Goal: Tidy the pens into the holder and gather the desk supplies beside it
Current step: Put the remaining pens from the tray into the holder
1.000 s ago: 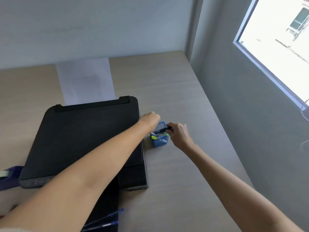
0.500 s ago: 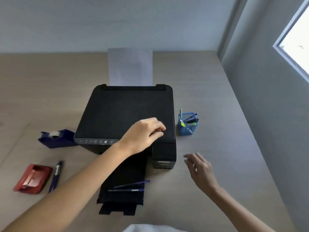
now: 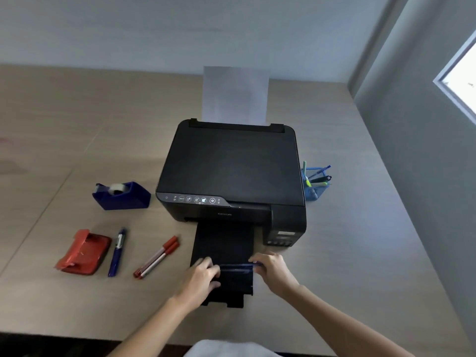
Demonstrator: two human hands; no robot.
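Observation:
Two blue pens lie across the printer's black output tray. My left hand pinches their left end and my right hand pinches their right end. The blue mesh pen holder stands to the right of the printer with several pens and markers in it. On the desk to the left lie two red markers, a blue pen, a red hole punch and a blue tape dispenser.
The black printer sits mid-desk with a sheet of paper standing in its rear feed. A grey wall with a window bounds the desk on the right. The desk's front edge runs just below my forearms.
The view tilted down and back from the holder. Both hands came back from the holder and the printer lid to the output tray and closed on the two blue pens there.

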